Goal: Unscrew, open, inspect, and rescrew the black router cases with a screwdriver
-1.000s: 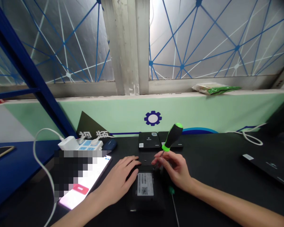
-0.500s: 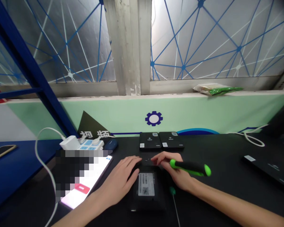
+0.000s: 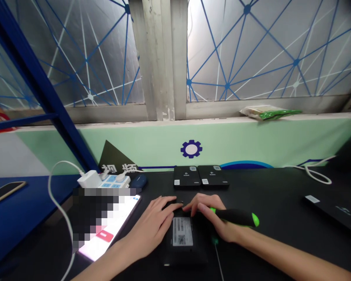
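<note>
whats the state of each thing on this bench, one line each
labelled box, lying label side up
left hand, open, flat on the labelled box
screwdriver, held nearly level
right hand, shut on the screwdriver
phone, screen lit
power strip, charger plugged in
two rear boxes, flat, side by side

Three black boxes (image 3: 187, 176), two screwdrivers (image 3: 236, 216), perhaps two phones (image 3: 105, 234)

Left hand (image 3: 151, 225) flat, right hand (image 3: 214, 218) curled
</note>
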